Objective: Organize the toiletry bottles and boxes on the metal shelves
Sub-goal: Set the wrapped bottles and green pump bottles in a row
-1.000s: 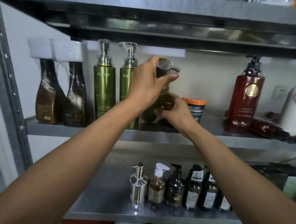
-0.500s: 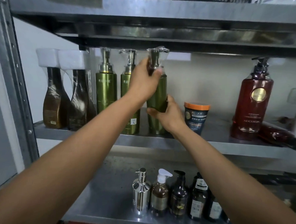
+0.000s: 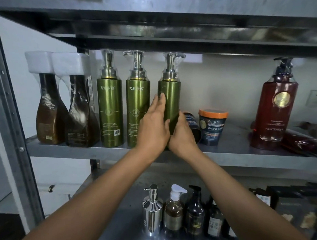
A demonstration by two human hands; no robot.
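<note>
A green metallic pump bottle (image 3: pixel 171 94) stands upright on the middle metal shelf (image 3: pixel 236 153), third in a row with two matching green bottles (image 3: pixel 109 110) (image 3: pixel 137 106) to its left. My left hand (image 3: pixel 154 127) holds its left side, fingers laid up along the body and thumb across the front. Around its lower right side my right hand (image 3: pixel 181 137) grips it. The bottle's base is hidden behind my hands.
Two brown white-capped bottles (image 3: pixel 50 120) (image 3: pixel 80 122) stand far left. An orange-lidded jar (image 3: pixel 212 128) and a tipped jar (image 3: pixel 192 122) sit right of my hands, then a tall red pump bottle (image 3: pixel 276 108) with another red bottle (image 3: pixel 306 145) lying beside it. Several small bottles (image 3: pixel 173 212) line the lower shelf.
The green bottle went from tilted in my hands to upright on the shelf beside the other two. My left hand slid from the pump top down to the bottle's side.
</note>
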